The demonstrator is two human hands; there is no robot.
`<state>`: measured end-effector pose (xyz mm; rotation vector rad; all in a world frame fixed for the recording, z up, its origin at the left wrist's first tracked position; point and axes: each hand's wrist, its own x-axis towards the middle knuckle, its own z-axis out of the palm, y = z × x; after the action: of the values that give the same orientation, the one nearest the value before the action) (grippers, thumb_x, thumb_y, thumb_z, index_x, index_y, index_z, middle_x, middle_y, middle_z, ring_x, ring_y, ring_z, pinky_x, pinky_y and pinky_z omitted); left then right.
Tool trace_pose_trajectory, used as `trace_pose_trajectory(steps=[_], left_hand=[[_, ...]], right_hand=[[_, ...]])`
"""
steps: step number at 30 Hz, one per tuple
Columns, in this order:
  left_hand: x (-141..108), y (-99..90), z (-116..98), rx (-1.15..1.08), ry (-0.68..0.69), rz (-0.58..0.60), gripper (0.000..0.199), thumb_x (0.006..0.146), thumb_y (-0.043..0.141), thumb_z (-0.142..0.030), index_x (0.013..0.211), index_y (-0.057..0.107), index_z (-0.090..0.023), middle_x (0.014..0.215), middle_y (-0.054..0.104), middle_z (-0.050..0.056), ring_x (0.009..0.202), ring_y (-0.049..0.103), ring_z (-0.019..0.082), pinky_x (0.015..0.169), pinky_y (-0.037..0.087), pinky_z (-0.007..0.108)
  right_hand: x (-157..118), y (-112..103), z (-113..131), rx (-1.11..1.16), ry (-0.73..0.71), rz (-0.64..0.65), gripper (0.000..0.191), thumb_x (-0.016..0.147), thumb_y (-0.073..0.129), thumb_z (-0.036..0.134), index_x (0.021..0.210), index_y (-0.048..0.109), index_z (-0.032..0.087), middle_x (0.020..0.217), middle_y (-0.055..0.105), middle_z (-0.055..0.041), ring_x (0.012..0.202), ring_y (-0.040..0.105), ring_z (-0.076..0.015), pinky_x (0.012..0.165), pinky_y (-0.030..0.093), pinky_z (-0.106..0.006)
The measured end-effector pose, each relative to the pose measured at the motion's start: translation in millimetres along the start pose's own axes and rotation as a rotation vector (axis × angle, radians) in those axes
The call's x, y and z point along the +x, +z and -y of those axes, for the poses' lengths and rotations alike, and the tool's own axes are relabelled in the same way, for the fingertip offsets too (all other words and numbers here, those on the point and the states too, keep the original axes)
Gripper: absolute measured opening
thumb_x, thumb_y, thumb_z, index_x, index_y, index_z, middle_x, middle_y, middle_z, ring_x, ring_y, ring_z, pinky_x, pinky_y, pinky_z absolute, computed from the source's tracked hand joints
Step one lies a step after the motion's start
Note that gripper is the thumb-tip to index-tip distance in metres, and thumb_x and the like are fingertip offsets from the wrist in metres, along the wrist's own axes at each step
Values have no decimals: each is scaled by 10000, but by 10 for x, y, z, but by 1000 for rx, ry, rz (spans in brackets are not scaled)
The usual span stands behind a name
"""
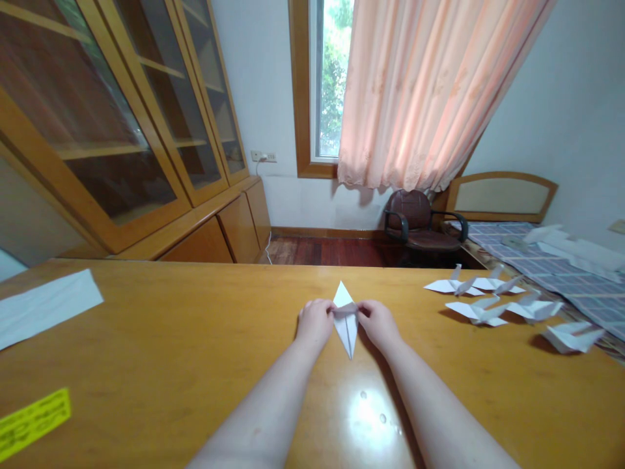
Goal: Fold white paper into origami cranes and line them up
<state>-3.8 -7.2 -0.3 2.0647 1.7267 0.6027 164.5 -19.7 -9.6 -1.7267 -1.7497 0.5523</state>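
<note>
My left grip [316, 320] and right grip [378, 322] pinch folded white paper [347, 329] | smooth, creased, narrow diamond | long axis between grips, tips pointing away and toward me

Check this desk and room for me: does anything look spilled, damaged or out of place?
Small round spots show in the glare on the table, between the forearms, marring its smooth surface; they could be drops or blemishes. White material lies rumpled on the bed. Nothing else stands out.

On my tabletop [170, 339] I count five folded paper figures [476, 312], one diamond-shaped folded paper [344, 326], one white sheet [49, 306] and one yellow label [34, 423]; beyond it, one chair [411, 208] and one curtain [420, 85].
</note>
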Motion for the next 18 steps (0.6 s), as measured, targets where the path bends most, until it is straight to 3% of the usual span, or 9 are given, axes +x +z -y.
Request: trace_pose_trajectory(steps=[4, 18], left_hand=[[-2, 3, -1, -17, 8, 8, 224, 775, 484, -161, 814, 677, -268, 946, 664, 1, 929, 538, 183, 822, 382, 283], [-24, -17, -40, 7, -6, 10, 187, 748, 512, -204, 840, 669, -247, 954, 659, 24, 941, 534, 202, 829, 383, 300]], right_hand=[[3, 14, -15, -8, -13, 15, 268, 686, 482, 107, 794, 705, 211, 866, 686, -31, 874, 588, -172, 807, 401, -270], [-9, -16, 36, -16, -56, 36, 224, 735, 486, 171, 806, 696, 196, 852, 685, -41, 851, 588, -176, 768, 402, -259]])
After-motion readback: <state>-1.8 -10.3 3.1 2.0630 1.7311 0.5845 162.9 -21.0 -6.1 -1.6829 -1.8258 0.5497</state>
